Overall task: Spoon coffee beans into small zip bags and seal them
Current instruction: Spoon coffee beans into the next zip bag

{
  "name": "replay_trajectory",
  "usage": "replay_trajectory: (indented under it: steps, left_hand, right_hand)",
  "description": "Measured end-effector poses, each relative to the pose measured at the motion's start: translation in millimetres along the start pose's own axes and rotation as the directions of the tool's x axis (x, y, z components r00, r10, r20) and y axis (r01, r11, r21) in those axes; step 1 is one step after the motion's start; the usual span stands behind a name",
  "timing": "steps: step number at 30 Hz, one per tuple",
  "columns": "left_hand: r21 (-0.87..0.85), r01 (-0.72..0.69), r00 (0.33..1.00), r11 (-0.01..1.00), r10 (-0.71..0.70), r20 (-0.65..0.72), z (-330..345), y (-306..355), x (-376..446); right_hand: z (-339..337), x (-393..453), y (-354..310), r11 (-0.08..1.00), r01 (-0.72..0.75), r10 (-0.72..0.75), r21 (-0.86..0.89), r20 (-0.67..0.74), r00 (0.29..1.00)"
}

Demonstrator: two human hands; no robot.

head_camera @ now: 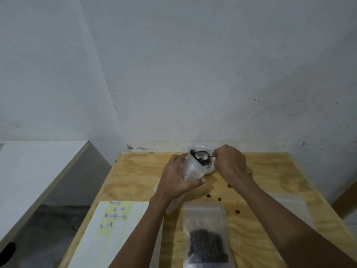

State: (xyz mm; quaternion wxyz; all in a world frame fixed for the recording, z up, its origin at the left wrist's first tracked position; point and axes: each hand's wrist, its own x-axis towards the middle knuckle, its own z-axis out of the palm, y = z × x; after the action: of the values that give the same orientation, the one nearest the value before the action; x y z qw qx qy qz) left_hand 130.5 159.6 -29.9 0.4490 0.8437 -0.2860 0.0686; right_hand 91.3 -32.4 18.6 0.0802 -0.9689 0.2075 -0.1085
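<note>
Bean container (209, 167) mostly hidden behind hands. Left hand (176, 178) fingers curled around empty zip bag (192, 171); right hand (229, 161) pinched spoon (201, 155) handle.

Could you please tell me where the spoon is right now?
The spoon is at the table's far edge, right of centre, its bowl over the coffee beans, held by the right hand.

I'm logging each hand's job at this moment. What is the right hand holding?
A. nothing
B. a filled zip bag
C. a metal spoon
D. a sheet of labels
C: the right hand pinches the handle of the metal spoon, whose bowl sits over the coffee beans.
</note>
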Motion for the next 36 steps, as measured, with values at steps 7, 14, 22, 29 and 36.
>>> replay_trajectory:
  steps: [7, 14, 22, 29, 36]
  left_hand:
    - [-0.015, -0.021, 1.0, 1.0, 0.021, -0.006, 7.1, -0.3, -0.5]
    - [-0.007, -0.033, 0.999, 0.999, 0.033, -0.018, 5.8, -2.8, -1.4]
    - [0.079, -0.035, 0.999, 0.996, 0.037, -0.021, 0.4, -5.0, 0.4]
    - [0.13, -0.009, 0.999, 0.991, 0.014, -0.035, -5.2, -3.1, 3.6]
    - [0.151, -0.044, 0.996, 0.988, 0.056, -0.075, -8.7, 4.8, 6.6]
  right_hand:
    - [4.8, 1.2, -7.8, 0.963, -0.1, 0.057, 0.249, 0.174, 0.983]
    - [4.7, 7.8, -1.4, 0.9, -0.239, 0.173, 0.366, 0.205, 0.963]
    - [-4.2, 9.3, 8.3, 0.872, -0.254, 0.18, 0.419, 0.209, 0.961]
    - [-37.9, 7.0, 11.4, 0.871, -0.194, 0.126, 0.45, 0.177, 0.976]
    - [-59.4, -11.1, 3.1, 0.924, 0.003, -0.072, 0.383, 0.168, 0.983]
